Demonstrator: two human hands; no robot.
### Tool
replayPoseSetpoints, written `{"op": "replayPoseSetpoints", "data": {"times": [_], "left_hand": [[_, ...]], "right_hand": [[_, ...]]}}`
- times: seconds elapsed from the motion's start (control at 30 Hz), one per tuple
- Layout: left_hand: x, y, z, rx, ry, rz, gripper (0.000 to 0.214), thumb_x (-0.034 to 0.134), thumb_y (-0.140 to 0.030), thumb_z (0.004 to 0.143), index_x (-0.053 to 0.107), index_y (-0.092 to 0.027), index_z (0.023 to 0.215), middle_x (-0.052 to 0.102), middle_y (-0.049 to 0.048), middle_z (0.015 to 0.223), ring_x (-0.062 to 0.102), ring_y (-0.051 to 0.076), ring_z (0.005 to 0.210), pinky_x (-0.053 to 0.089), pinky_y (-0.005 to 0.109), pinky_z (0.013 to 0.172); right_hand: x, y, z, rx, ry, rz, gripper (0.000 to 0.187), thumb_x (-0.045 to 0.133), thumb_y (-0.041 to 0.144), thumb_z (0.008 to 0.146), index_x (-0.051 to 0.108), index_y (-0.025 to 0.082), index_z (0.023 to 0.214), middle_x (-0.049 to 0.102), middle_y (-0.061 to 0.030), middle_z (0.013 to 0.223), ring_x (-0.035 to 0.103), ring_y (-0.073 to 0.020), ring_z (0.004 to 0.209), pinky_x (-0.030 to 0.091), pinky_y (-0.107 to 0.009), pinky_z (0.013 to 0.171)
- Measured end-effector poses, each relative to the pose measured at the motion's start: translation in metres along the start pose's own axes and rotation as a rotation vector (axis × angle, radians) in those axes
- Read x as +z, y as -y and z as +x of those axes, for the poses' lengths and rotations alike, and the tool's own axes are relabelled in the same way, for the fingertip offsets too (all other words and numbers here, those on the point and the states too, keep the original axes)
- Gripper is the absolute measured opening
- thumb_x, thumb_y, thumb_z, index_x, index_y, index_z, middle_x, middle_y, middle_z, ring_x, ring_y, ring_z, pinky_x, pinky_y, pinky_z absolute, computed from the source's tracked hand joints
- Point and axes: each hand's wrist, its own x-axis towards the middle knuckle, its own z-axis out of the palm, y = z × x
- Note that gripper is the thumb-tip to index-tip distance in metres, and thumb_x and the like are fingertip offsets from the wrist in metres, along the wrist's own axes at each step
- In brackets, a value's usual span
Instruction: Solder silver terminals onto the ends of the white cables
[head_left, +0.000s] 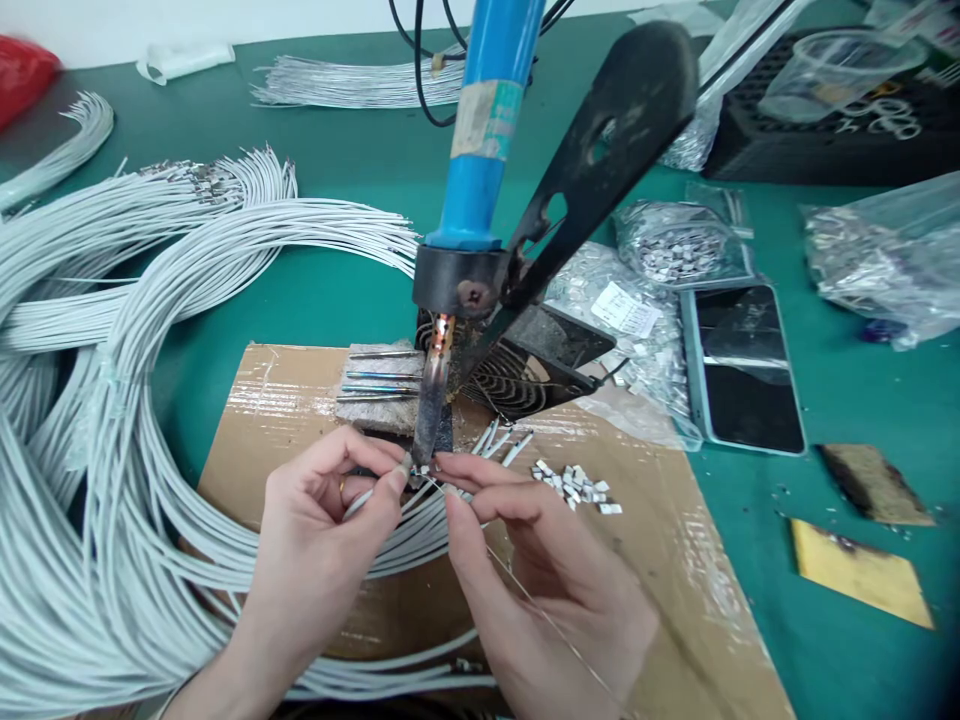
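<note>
A blue-handled soldering iron (480, 120) hangs tip down in a black metal holder (600, 150). Right below its tip, my left hand (322, 520) pinches the end of a white cable (358, 503). My right hand (532, 560) pinches a thin strand of solder wire (555, 628), which trails down over the palm. Fingertips of both hands almost meet at the iron's tip, where a small metal piece (421, 470) shows; its exact shape is too small to tell. Behind and under the hands run more white cables (420, 530).
Thick bundles of white cable (67, 500) fill the left side. Small white connectors (574, 485) lie on the cardboard (675, 560). Farther right are a phone (750, 370), bagged parts (675, 245), a yellow sponge (862, 570) and a black crate (795, 150). A fan (510, 385) stands behind the iron.
</note>
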Motion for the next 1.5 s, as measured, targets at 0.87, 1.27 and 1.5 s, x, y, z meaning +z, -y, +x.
{"op": "replayPoseSetpoints", "data": {"times": [0.87, 1.27, 1.5], "left_hand": [[-0.0025, 0.0051, -0.0022, 0.001, 0.02, 0.001, 0.014, 0.081, -0.009, 0.076, 0.071, -0.016, 0.067, 0.075, -0.0013, 0.081, 0.035, -0.002, 0.042, 0.022, 0.009, 0.037], [-0.0012, 0.0021, -0.0005, -0.031, 0.009, 0.021, 0.014, 0.081, -0.011, 0.076, 0.07, -0.015, 0.066, 0.074, -0.0004, 0.081, 0.035, -0.001, 0.043, 0.024, 0.011, 0.038], [-0.0011, 0.0, -0.0011, -0.013, 0.008, 0.015, 0.014, 0.081, -0.01, 0.075, 0.071, -0.015, 0.066, 0.074, -0.0003, 0.079, 0.036, -0.002, 0.041, 0.023, 0.011, 0.037]], "right_hand": [[0.0017, -0.0002, 0.001, -0.01, -0.026, 0.015, 0.019, 0.073, 0.008, 0.091, 0.069, 0.026, 0.086, 0.082, 0.0022, 0.105, 0.079, -0.0116, 0.099, 0.059, -0.019, 0.088], [0.0034, -0.0012, 0.0002, -0.016, -0.021, -0.012, 0.017, 0.072, 0.01, 0.091, 0.067, 0.024, 0.083, 0.083, -0.0018, 0.103, 0.081, -0.0158, 0.096, 0.062, -0.025, 0.086], [0.0041, 0.0005, 0.0011, -0.004, -0.039, 0.005, 0.017, 0.073, 0.01, 0.09, 0.069, 0.025, 0.082, 0.083, -0.0013, 0.104, 0.08, -0.0166, 0.098, 0.062, -0.025, 0.087]]}}
